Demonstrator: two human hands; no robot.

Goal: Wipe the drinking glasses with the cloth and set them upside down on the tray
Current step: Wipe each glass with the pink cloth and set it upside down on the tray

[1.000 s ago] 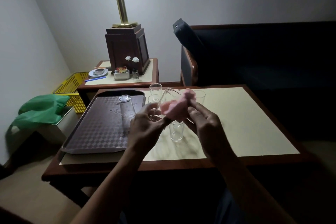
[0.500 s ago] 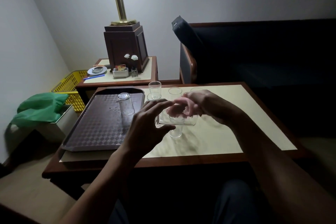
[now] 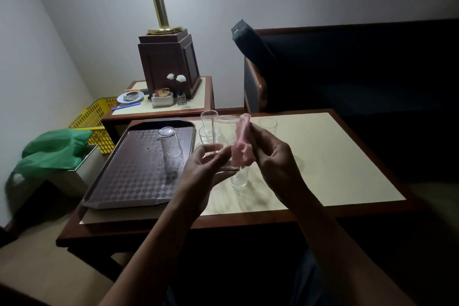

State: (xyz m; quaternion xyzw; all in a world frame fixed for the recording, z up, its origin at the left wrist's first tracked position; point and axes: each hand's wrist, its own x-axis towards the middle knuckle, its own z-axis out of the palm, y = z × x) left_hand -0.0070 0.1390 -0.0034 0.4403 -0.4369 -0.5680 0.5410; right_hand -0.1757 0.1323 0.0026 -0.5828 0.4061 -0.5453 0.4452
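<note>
A clear drinking glass is held in the air above the middle of the table, roughly upright with its wider end up, well clear of the tabletop. The left hand grips its lower part, fingers and thumb curled round the wall. The right hand pinches a pink cloth in a bunched strip and holds it against the right side of the glass, from the rim down to near the base. Directly below, on the cream tabletop, stands another upright glass. Three more upright glasses stand farther back: two close together just left of the held one, and one apart on the right. On the left part of the table lies a brown checkered tray, and on its far half one tumbler stands upside down, base up, with wet marks on the tray near it. The wood-edged table carries all of this. Beyond it a small side table holds a brass lamp on a dark wooden block, white flowers, a saucer and a blue pen. On the far left are a yellow basket and a green bag; a dark sofa stands on the far right.
</note>
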